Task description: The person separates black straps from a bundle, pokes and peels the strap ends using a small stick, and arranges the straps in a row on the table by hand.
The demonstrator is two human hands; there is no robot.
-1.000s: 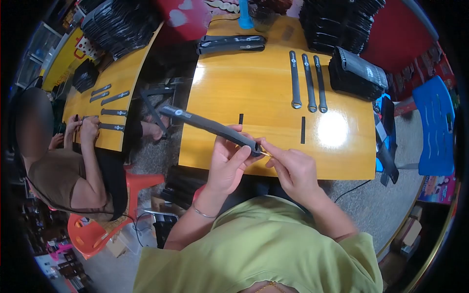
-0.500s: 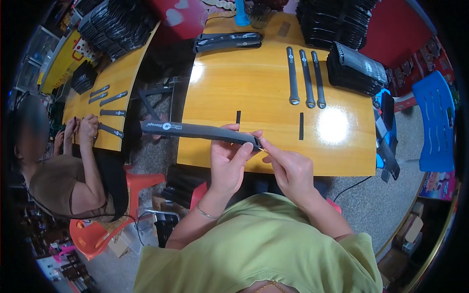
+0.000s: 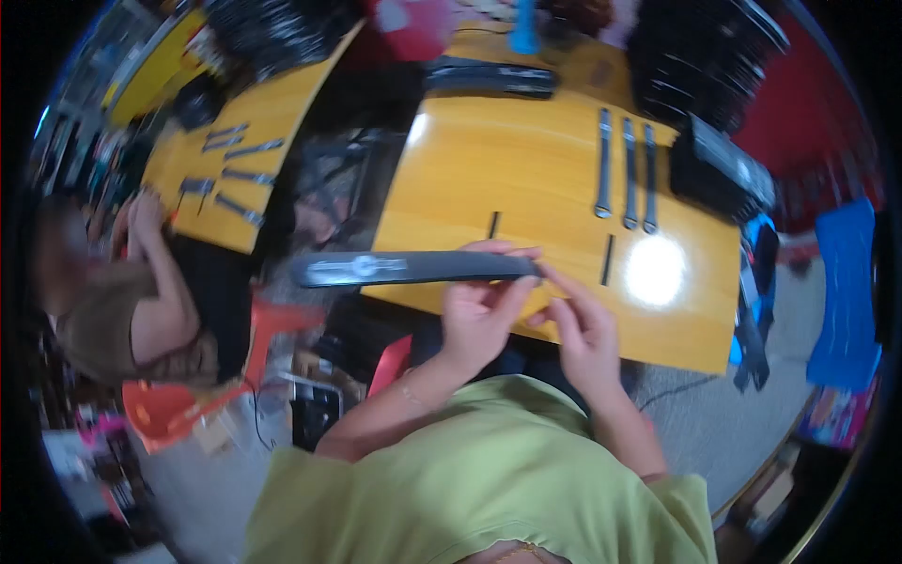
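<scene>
A dark grey strap with white lettering [image 3: 404, 269] stretches sideways above the near edge of the table. My left hand [image 3: 479, 320] is closed around its right part, thumb in front and fingers behind. At the strap's right end is my right hand [image 3: 587, 343], its index finger reaching to the tip and its thumb apart from it. Motion blur hides the details of that end. Two short black strips, a left one [image 3: 494, 225] and a right one [image 3: 609, 259], lie on the table beyond my hands. Farther back lie three grey straps [image 3: 629, 179], side by side.
On the wooden table [image 3: 507, 141] sit a bundle of straps [image 3: 493, 79], a black stack [image 3: 719, 174] and a tall pile of black packs [image 3: 700, 56]. At left, a person [image 3: 150, 310] works at another table [image 3: 202, 211] with several straps. A blue chair [image 3: 843, 291] stands right.
The view has shifted, with blur. My right thumb and index finger have parted from their pinch at the strap's end. My left hand still holds the strap, now more level.
</scene>
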